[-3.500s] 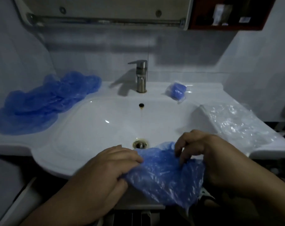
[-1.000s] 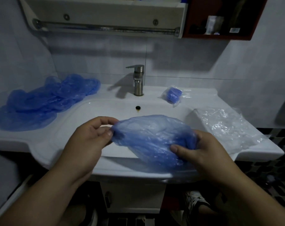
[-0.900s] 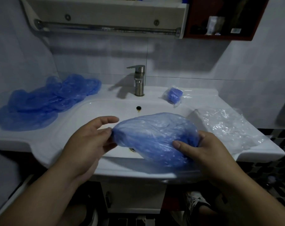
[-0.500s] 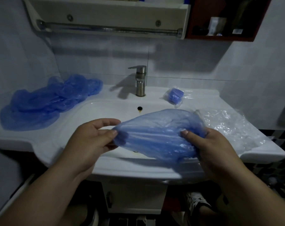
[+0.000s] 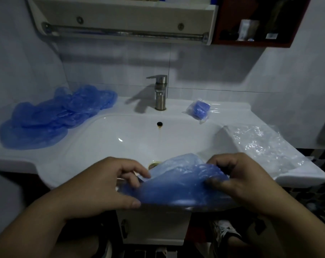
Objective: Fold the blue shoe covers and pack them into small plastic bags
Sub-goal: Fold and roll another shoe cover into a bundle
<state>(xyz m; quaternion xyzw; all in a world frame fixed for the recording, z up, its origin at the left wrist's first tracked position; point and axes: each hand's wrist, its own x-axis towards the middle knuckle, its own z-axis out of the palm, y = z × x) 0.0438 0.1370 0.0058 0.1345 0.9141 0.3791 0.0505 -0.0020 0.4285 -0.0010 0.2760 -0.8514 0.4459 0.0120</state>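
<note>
A blue shoe cover (image 5: 178, 183) lies stretched between my hands over the front rim of the white sink (image 5: 120, 138). My left hand (image 5: 105, 185) pinches its left end between thumb and fingers. My right hand (image 5: 238, 177) grips its right end, thumb under and fingers curled over the top. A heap of loose blue shoe covers (image 5: 51, 116) lies on the counter at the left. One packed bag with a folded blue cover (image 5: 199, 109) sits behind the basin at the right. A pile of clear plastic bags (image 5: 260, 144) lies on the right counter.
A steel tap (image 5: 160, 94) stands behind the basin, with the drain (image 5: 154, 163) just beyond my hands. A towel rail and shelf (image 5: 120, 32) hang on the wall above, and a red cabinet (image 5: 254, 21) at the top right. A shoe shows on the floor below.
The shoe cover has come down from in front of me to the sink's front rim. Both hands have shifted their hold on its ends, and its far edge now lifts up.
</note>
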